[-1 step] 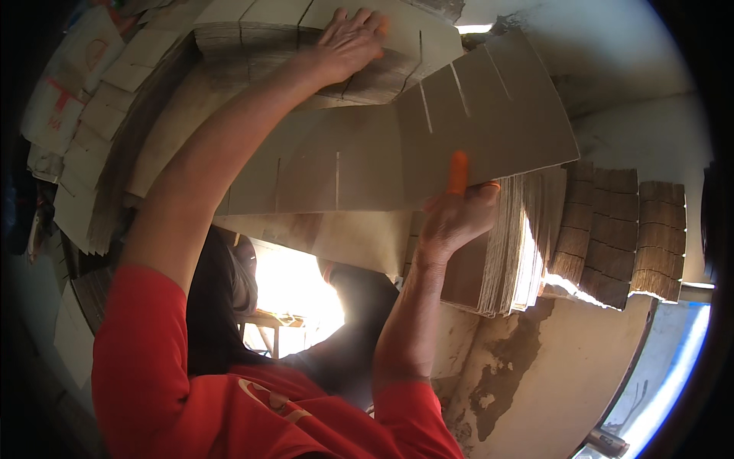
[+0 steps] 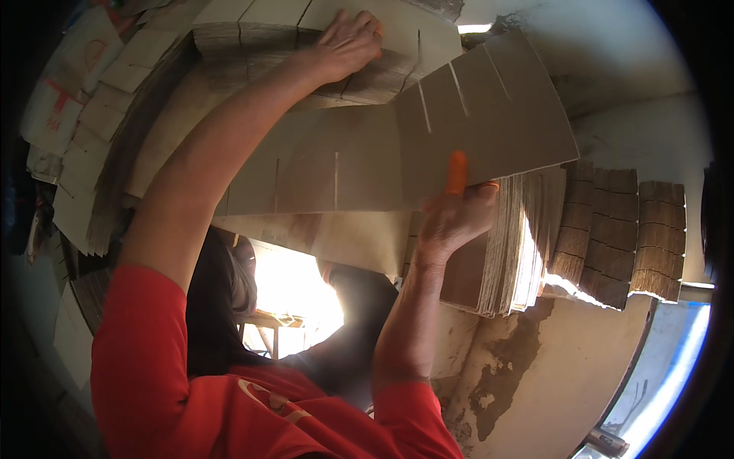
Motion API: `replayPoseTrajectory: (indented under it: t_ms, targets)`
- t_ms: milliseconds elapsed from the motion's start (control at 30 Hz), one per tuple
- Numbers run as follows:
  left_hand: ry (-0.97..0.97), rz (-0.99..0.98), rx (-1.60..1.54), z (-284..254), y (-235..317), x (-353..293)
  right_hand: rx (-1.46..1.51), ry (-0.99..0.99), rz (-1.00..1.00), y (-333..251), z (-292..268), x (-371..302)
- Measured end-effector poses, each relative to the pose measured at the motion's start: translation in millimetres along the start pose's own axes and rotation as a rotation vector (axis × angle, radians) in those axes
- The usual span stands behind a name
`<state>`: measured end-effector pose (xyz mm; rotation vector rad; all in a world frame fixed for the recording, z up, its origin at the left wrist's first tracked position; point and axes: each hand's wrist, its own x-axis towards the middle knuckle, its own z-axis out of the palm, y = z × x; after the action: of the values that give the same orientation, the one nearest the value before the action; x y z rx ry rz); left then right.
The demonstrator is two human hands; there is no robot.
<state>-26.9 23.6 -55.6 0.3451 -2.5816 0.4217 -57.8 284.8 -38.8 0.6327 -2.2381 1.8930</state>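
My right hand [image 2: 459, 218] grips the lower edge of a slotted cardboard sheet [image 2: 489, 115], its thumb, in an orange finger cover, lying on the face. The sheet is bent along a fold, and its left part [image 2: 306, 161] stretches beneath my left forearm. My left hand [image 2: 348, 47] rests on the top of a stack of slotted cardboard [image 2: 267, 46], its fingers curled and bunched together. What those fingertips hold, if anything, is hidden. Just right of my right hand stands a thick bundle of cardboard sheets [image 2: 505, 260] on edge.
Brown slotted cardboard bundles [image 2: 612, 229] line the right side. More cardboard stacks [image 2: 99, 176] lie at the left, near a pale wrapped package [image 2: 69, 99] with red marks. A small wooden stool [image 2: 271, 325] shows in bright light below. The wall [image 2: 566, 344] has peeling patches.
Hardly anything differs. My left hand's fingers have shifted very slightly on the stack; my right hand and the sheet keep their place.
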Motion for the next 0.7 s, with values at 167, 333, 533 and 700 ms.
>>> replayPoseTrajectory:
  t_ms: [167, 333, 533, 700]
  targets:
    - [-0.036, 0.147, 0.082, 7.0, 4.3, 5.4, 0.179, -0.057, 0.018, 7.8, -0.7, -1.5]
    - [0.282, 0.218, -0.115, 3.4, -0.1, -3.8, 0.165, -0.044, -0.092, 13.7, 1.6, -0.3]
    - [0.080, 0.268, -0.045, -12.8, 22.3, -20.8, 0.256, -0.064, 0.004, 7.9, 3.4, -3.2]
    - [0.210, 0.407, 0.022, -33.3, 39.2, -36.0, 0.279, -0.139, -0.006, 10.5, 0.4, -2.4]
